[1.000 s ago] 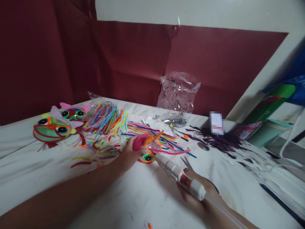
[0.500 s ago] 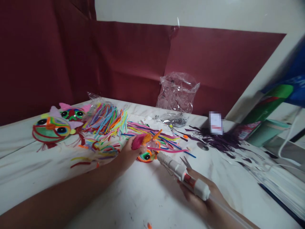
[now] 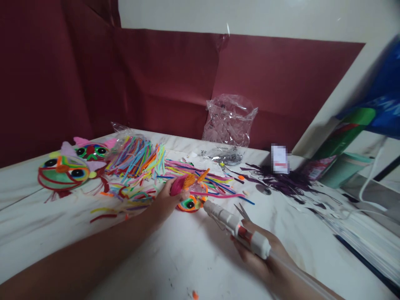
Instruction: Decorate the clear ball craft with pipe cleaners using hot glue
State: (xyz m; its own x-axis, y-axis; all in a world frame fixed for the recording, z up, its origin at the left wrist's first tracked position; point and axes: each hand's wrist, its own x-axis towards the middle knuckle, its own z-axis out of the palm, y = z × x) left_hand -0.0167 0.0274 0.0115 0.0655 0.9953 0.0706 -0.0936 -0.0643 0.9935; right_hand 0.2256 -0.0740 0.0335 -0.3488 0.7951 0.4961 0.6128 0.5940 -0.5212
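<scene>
My left hand [image 3: 168, 199] is closed on a small round craft face [image 3: 189, 204] with an orange rim and a black eye. Magenta and orange fuzzy ears [image 3: 178, 186] rise from its top beside my fingers. A pink pipe cleaner [image 3: 228, 195] stretches out to the right of the face. In my right hand [image 3: 264, 248] is a white hot glue gun [image 3: 226, 220], its nozzle at the right edge of the face; I cannot tell if it touches. Scissors blades [image 3: 242, 211] stick out beside that hand; their handles are hidden.
Two finished-looking craft faces [image 3: 64, 171] lie at the left. Bundled pipe cleaners [image 3: 137, 156] and loose pieces spread across the marble-patterned table [image 3: 175, 258]. Farther back are a clear plastic bag [image 3: 231, 121] and dark purple strands [image 3: 281, 183]. A teal box [image 3: 345, 170] stands at right.
The whole view has shifted slightly, so things appear a little farther left. Both hands keep their holds, and the glue gun's nozzle stays beside the craft face.
</scene>
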